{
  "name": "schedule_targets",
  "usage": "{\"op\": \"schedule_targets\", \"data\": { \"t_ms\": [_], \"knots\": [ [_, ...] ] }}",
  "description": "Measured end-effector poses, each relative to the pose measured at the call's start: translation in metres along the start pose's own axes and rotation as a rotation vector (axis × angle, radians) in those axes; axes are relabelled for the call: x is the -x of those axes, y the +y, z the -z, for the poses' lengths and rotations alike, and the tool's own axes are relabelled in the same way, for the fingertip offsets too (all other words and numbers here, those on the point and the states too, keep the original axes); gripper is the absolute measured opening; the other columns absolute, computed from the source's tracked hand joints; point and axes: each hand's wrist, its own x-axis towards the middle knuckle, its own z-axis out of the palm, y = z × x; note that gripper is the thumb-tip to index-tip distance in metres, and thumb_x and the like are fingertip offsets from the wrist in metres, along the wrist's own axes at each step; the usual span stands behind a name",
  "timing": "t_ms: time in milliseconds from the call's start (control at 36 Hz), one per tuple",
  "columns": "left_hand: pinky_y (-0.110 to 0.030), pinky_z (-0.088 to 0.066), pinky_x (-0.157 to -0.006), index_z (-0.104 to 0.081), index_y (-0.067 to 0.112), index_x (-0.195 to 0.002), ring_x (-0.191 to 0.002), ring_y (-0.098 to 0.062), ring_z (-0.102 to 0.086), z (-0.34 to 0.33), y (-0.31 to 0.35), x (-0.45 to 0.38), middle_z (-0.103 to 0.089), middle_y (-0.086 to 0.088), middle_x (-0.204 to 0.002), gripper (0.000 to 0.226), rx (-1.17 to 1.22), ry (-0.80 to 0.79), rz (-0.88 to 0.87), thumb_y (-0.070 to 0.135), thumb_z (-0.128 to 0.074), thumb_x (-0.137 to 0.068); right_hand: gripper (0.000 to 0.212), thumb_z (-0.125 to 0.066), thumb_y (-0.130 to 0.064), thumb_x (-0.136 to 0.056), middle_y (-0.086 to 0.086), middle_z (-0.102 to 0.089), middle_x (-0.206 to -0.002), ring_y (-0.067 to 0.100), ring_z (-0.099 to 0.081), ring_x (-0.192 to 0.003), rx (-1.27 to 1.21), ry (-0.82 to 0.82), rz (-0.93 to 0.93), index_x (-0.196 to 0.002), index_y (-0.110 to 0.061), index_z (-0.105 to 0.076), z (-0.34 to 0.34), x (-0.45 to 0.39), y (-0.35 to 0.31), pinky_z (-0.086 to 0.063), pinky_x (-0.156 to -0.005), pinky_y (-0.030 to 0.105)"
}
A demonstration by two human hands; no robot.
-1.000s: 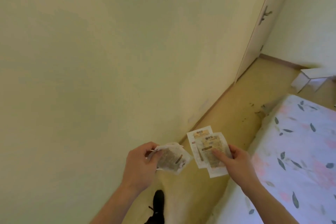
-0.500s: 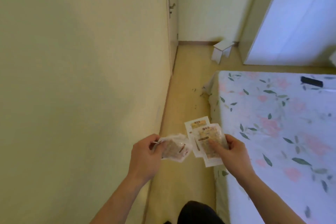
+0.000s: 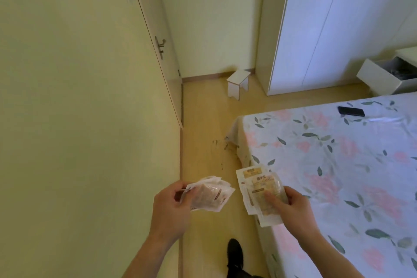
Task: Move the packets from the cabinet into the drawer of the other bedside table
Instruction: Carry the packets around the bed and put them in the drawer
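Both hands full, mid-carry above floor beside bed (image 3: 327,165). Left hand (image 3: 171,207) pinching fanned packets (image 3: 208,195) at near edges; right hand (image 3: 291,206) clamping flat stack (image 3: 259,189), thumb on top. Likely light, floppy, slick film (prone to sliding apart). Best gripped across stack. Open drawer (image 3: 383,77) far right.

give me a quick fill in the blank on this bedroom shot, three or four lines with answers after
1. Each hand holds a bunch of ____: the left hand and the right hand.
2. The black phone lies on the ____.
3. The small white stool stands on the ____.
4. The white drawer at far right is pulled ____.

Missing words: packets; bed; floor; open
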Motion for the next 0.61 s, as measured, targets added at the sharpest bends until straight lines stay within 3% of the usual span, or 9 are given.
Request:
{"op": "schedule_targets", "data": {
  "t_ms": [139, 222, 306, 417, 500, 611],
  "knots": [
    [-0.051, -0.061, -0.070, -0.075, 0.027, -0.080, -0.074, -0.023, -0.070, -0.001, 0.021, -0.085, -0.073, 0.001, -0.075, 0.020, 0.022, 0.064, 0.019, 0.016, -0.067, -0.095, 0.011, -0.074, -0.029, -0.091, -0.007, -0.079, -0.081, 0.010, -0.075, -0.069, 0.053, -0.068, 0.057, -0.097, -0.019, -0.074, -0.016, -0.096, -0.051, -0.054, -0.055, 0.020],
    [-0.037, -0.062, -0.066, -0.075, 0.025, -0.078, -0.072, -0.018, -0.070, 0.001, 0.034, -0.130, -0.073, 0.002, -0.074, 0.020, 0.007, 0.119, -0.002, 0.015, -0.069, -0.095, 0.013, -0.074, -0.030, -0.091, -0.006, -0.079, -0.082, 0.010, -0.075, -0.069, 0.083, -0.096, 0.088, -0.098, -0.018, -0.074, -0.023, -0.148, -0.088, -0.053, -0.053, 0.017],
    [-0.018, -0.053, -0.056, -0.075, 0.021, -0.079, -0.066, -0.009, -0.067, 0.004, 0.046, -0.173, -0.072, 0.002, -0.072, 0.021, 0.038, 0.164, -0.012, 0.009, -0.068, -0.095, 0.013, -0.074, -0.031, -0.092, -0.006, -0.079, -0.086, 0.012, -0.076, -0.074, 0.076, -0.128, 0.136, -0.101, -0.020, -0.074, -0.030, -0.196, -0.124, -0.057, -0.061, 0.027],
    [-0.018, -0.051, -0.056, -0.074, 0.024, -0.078, -0.064, -0.006, -0.065, 0.006, 0.044, -0.238, -0.072, 0.004, -0.071, 0.023, -0.006, 0.178, 0.000, 0.010, -0.067, -0.095, 0.011, -0.073, -0.027, -0.092, -0.005, -0.080, -0.088, 0.014, -0.077, -0.078, 0.038, -0.153, 0.150, -0.101, -0.020, -0.074, -0.040, -0.252, -0.156, -0.061, -0.067, 0.032],
    [-0.032, -0.060, -0.062, -0.074, 0.027, -0.077, -0.067, -0.010, -0.067, 0.001, 0.047, -0.292, -0.073, 0.003, -0.073, 0.024, -0.010, 0.144, 0.012, 0.013, -0.067, -0.095, 0.012, -0.074, -0.026, -0.092, -0.004, -0.080, -0.088, 0.016, -0.077, -0.079, 0.032, -0.129, 0.147, -0.101, -0.018, -0.074, -0.044, -0.296, -0.173, -0.064, -0.073, 0.039],
    [-0.012, -0.047, -0.052, -0.074, 0.017, -0.077, -0.058, -0.003, -0.062, -0.010, 0.055, -0.371, -0.070, 0.004, -0.066, 0.022, 0.009, 0.115, -0.011, 0.007, -0.066, -0.095, 0.011, -0.073, -0.027, -0.093, -0.005, -0.080, -0.086, 0.015, -0.077, -0.075, 0.053, -0.082, 0.142, -0.098, -0.018, -0.073, -0.048, -0.358, -0.191, -0.062, -0.067, 0.034]
  ]
}}
